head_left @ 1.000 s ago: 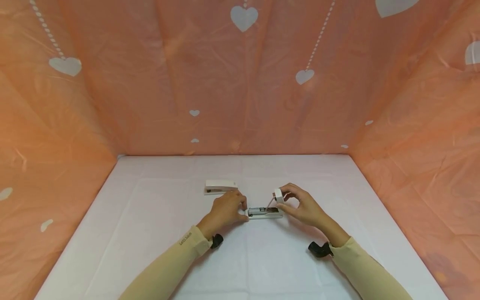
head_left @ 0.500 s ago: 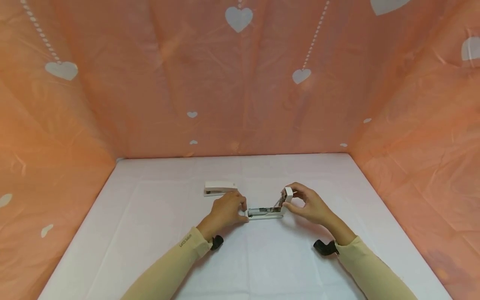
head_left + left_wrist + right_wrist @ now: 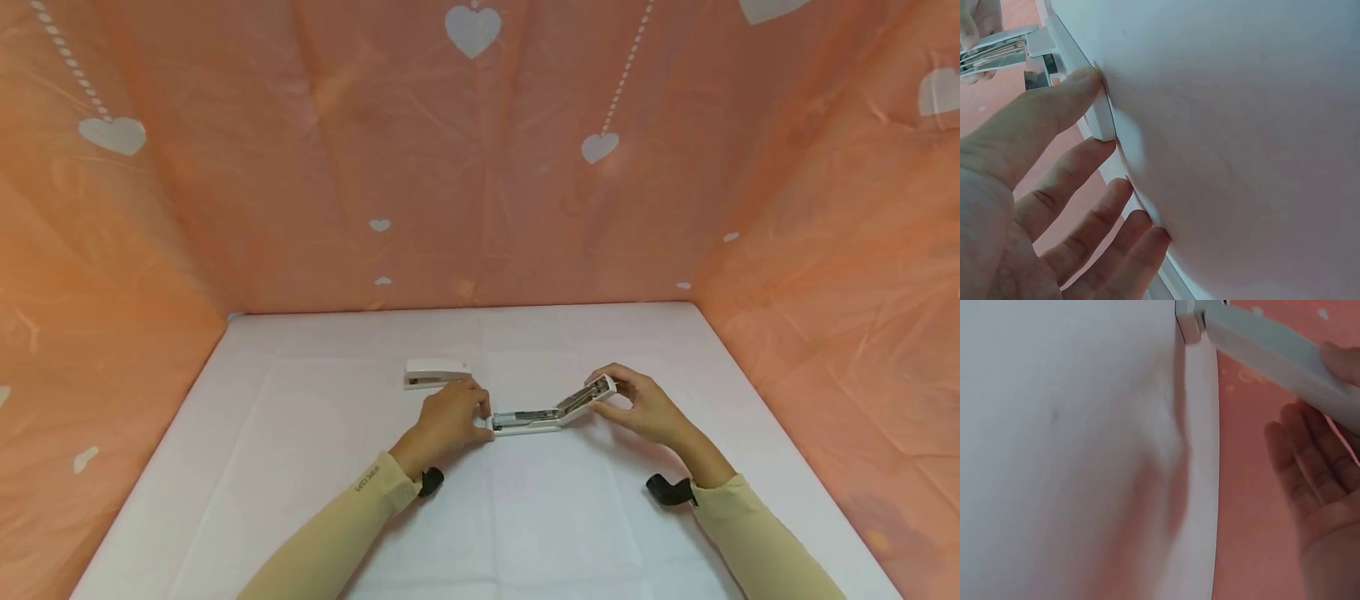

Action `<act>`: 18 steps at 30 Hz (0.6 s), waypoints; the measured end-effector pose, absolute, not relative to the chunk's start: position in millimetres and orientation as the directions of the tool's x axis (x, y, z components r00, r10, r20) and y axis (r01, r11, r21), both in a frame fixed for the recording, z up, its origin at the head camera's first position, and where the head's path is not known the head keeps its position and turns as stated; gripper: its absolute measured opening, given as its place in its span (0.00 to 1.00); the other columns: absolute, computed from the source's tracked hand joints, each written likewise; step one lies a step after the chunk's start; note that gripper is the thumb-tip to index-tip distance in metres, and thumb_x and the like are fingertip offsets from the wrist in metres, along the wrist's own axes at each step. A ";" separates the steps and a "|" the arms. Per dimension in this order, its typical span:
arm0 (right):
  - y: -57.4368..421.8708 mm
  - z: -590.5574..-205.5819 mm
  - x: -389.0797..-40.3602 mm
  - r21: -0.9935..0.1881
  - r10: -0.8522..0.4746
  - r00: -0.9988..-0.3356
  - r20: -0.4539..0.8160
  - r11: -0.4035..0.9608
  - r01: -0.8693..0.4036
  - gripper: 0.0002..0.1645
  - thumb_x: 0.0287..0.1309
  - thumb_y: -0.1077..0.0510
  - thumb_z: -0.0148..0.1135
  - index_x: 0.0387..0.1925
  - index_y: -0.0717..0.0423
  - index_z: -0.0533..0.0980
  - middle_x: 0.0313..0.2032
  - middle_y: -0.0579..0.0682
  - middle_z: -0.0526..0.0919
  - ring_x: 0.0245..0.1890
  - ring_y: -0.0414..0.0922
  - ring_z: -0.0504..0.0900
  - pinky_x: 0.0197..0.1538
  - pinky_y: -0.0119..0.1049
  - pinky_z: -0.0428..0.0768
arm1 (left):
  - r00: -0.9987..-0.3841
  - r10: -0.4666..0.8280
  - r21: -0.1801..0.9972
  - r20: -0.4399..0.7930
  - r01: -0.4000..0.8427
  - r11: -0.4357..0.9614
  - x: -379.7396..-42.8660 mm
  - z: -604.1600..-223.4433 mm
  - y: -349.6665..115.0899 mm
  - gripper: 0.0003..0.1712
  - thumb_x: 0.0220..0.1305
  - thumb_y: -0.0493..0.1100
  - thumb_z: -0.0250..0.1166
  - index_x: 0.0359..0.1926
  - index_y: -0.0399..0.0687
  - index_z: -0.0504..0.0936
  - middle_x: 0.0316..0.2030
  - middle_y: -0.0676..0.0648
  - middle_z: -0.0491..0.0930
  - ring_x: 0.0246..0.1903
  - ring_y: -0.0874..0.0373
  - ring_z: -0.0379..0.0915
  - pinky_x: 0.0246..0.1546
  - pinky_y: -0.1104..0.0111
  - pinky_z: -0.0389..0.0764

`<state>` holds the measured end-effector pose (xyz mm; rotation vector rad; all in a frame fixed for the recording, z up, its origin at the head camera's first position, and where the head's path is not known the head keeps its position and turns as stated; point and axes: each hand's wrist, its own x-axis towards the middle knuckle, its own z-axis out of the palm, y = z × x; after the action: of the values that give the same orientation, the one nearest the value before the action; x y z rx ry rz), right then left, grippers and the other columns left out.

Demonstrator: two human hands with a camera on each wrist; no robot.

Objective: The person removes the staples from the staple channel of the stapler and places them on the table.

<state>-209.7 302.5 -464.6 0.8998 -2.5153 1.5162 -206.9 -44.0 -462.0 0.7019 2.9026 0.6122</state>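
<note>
A white stapler (image 3: 527, 430) lies on the white-covered table, swung wide apart at its hinge, with the metal staple channel showing along its base. My left hand (image 3: 450, 421) pinches the base's left end; in the left wrist view the thumb presses its side and the index fingertip sits at its end corner. The stapler's top arm (image 3: 1272, 356) slants up to the right. My right hand (image 3: 641, 408) grips the far end of that arm between thumb and fingers, the inner metal parts facing up. The rest of the right fingers are partly hidden behind it in the head view.
A second white stapler (image 3: 437, 369), closed, lies just behind my left hand. The white table (image 3: 360, 533) ends at an orange curtain (image 3: 315, 208) with pale hearts at the back and sides. Each wrist bears a black camera mount (image 3: 670, 490).
My right hand has moved right, swinging the stapler's top arm from raised and near upright to a low slant away from the base. My left hand keeps its hold on the base.
</note>
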 end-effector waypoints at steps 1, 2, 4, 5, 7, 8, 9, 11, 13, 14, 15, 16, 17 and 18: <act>305.2 -464.4 -209.5 -0.780 -0.442 -0.830 0.340 0.361 -0.511 0.21 0.60 0.71 0.76 0.53 0.59 0.82 0.48 0.56 0.86 0.51 0.36 0.82 0.59 0.25 0.79 | -0.890 0.456 0.404 0.003 0.418 0.814 -206.8 -461.8 -43.7 0.18 0.55 0.52 0.85 0.34 0.56 0.83 0.51 0.51 0.82 0.57 0.50 0.77 0.46 0.49 0.82; 307.7 -464.1 -209.1 -0.772 -0.439 -0.834 0.334 0.379 -0.510 0.21 0.59 0.71 0.76 0.53 0.58 0.82 0.47 0.55 0.86 0.50 0.36 0.82 0.59 0.26 0.79 | -0.890 0.456 0.402 0.006 0.420 0.814 -207.0 -462.0 -43.5 0.18 0.55 0.52 0.85 0.34 0.56 0.83 0.51 0.51 0.82 0.57 0.50 0.77 0.46 0.49 0.82; 311.7 -463.4 -208.2 -0.752 -0.438 -0.842 0.316 0.425 -0.504 0.21 0.59 0.71 0.77 0.52 0.56 0.82 0.48 0.53 0.86 0.50 0.36 0.81 0.58 0.26 0.79 | -0.890 0.455 0.407 0.004 0.417 0.813 -206.4 -461.2 -43.3 0.18 0.55 0.52 0.85 0.34 0.55 0.83 0.52 0.51 0.82 0.57 0.49 0.76 0.46 0.49 0.82; 312.9 -462.9 -207.9 -0.741 -0.440 -0.844 0.308 0.446 -0.502 0.21 0.60 0.70 0.77 0.52 0.55 0.82 0.48 0.52 0.86 0.50 0.36 0.81 0.58 0.26 0.79 | -0.890 0.455 0.404 0.006 0.419 0.813 -206.2 -461.0 -43.5 0.18 0.55 0.52 0.85 0.34 0.55 0.83 0.52 0.51 0.82 0.58 0.49 0.76 0.46 0.49 0.83; 314.7 -461.8 -206.8 -0.717 -0.444 -0.847 0.291 0.486 -0.501 0.20 0.60 0.69 0.77 0.51 0.53 0.82 0.49 0.50 0.86 0.50 0.37 0.81 0.57 0.29 0.80 | -0.890 0.455 0.407 0.004 0.417 0.813 -205.8 -460.7 -43.7 0.18 0.55 0.52 0.85 0.34 0.55 0.83 0.52 0.51 0.82 0.58 0.49 0.76 0.46 0.49 0.82; 315.5 -461.4 -206.3 -0.700 -0.448 -0.848 0.283 0.508 -0.502 0.20 0.60 0.68 0.77 0.51 0.52 0.82 0.48 0.49 0.86 0.50 0.39 0.81 0.57 0.31 0.81 | -0.891 0.455 0.407 0.002 0.416 0.813 -205.7 -460.8 -43.8 0.18 0.55 0.52 0.85 0.35 0.55 0.83 0.51 0.51 0.82 0.58 0.49 0.76 0.46 0.49 0.82; 316.1 -460.7 -205.6 -0.686 -0.450 -0.851 0.270 0.531 -0.498 0.19 0.61 0.67 0.77 0.51 0.51 0.82 0.48 0.48 0.86 0.50 0.40 0.81 0.57 0.34 0.81 | -0.891 0.455 0.409 -0.002 0.414 0.813 -205.7 -461.0 -43.9 0.18 0.55 0.52 0.85 0.35 0.55 0.84 0.52 0.51 0.82 0.58 0.49 0.76 0.46 0.49 0.82; 317.0 -459.5 -204.5 -0.665 -0.451 -0.858 0.245 0.566 -0.488 0.18 0.61 0.66 0.77 0.50 0.51 0.81 0.47 0.47 0.86 0.49 0.43 0.82 0.56 0.40 0.81 | -0.890 0.455 0.403 0.000 0.416 0.815 -206.3 -461.6 -43.8 0.18 0.55 0.53 0.85 0.35 0.55 0.83 0.51 0.51 0.82 0.57 0.49 0.76 0.45 0.49 0.82; 318.3 -458.9 -203.6 -0.646 -0.440 -0.875 0.204 0.611 -0.458 0.17 0.62 0.63 0.78 0.50 0.50 0.81 0.46 0.46 0.86 0.48 0.45 0.82 0.55 0.46 0.81 | -0.890 0.456 0.407 0.005 0.419 0.812 -206.7 -461.7 -43.9 0.18 0.55 0.53 0.85 0.35 0.55 0.83 0.52 0.50 0.82 0.56 0.49 0.77 0.44 0.49 0.82; 318.7 -458.6 -203.1 -0.642 -0.432 -0.883 0.182 0.628 -0.440 0.17 0.62 0.62 0.78 0.49 0.49 0.82 0.46 0.45 0.86 0.48 0.46 0.83 0.55 0.48 0.81 | -0.889 0.458 0.402 0.010 0.423 0.812 -206.8 -461.7 -44.0 0.18 0.55 0.53 0.85 0.34 0.55 0.83 0.52 0.50 0.82 0.56 0.49 0.77 0.44 0.49 0.83; 319.4 -458.7 -202.7 -0.638 -0.426 -0.891 0.159 0.645 -0.422 0.17 0.63 0.61 0.78 0.50 0.48 0.82 0.46 0.45 0.86 0.48 0.47 0.83 0.55 0.50 0.80 | -0.888 0.460 0.403 0.013 0.426 0.810 -206.7 -461.7 -44.1 0.18 0.55 0.53 0.85 0.34 0.55 0.83 0.53 0.50 0.83 0.56 0.49 0.77 0.43 0.49 0.83; 320.0 -458.8 -202.2 -0.635 -0.421 -0.896 0.142 0.656 -0.409 0.16 0.63 0.60 0.78 0.50 0.48 0.82 0.46 0.45 0.86 0.48 0.48 0.83 0.54 0.51 0.80 | -0.887 0.462 0.402 0.017 0.429 0.809 -206.7 -462.0 -44.2 0.19 0.54 0.52 0.85 0.34 0.54 0.83 0.53 0.50 0.83 0.56 0.49 0.78 0.43 0.49 0.83; 320.6 -459.2 -201.8 -0.630 -0.417 -0.899 0.130 0.665 -0.400 0.16 0.63 0.59 0.78 0.50 0.48 0.82 0.46 0.45 0.85 0.47 0.48 0.83 0.54 0.52 0.80 | -0.886 0.463 0.404 0.018 0.429 0.807 -206.6 -462.1 -44.3 0.19 0.54 0.52 0.86 0.34 0.54 0.83 0.53 0.49 0.83 0.55 0.49 0.78 0.43 0.50 0.83; 321.0 -459.6 -201.5 -0.626 -0.416 -0.901 0.124 0.672 -0.396 0.17 0.63 0.59 0.78 0.50 0.48 0.82 0.46 0.44 0.85 0.47 0.48 0.83 0.54 0.53 0.79 | -0.886 0.464 0.404 0.017 0.431 0.807 -206.2 -462.3 -44.3 0.19 0.54 0.52 0.86 0.34 0.54 0.83 0.53 0.49 0.83 0.55 0.49 0.78 0.42 0.50 0.83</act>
<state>-201.5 321.0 -459.6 0.7037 -2.8992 1.0738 -206.2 -44.3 -462.3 0.7215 2.9073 0.6206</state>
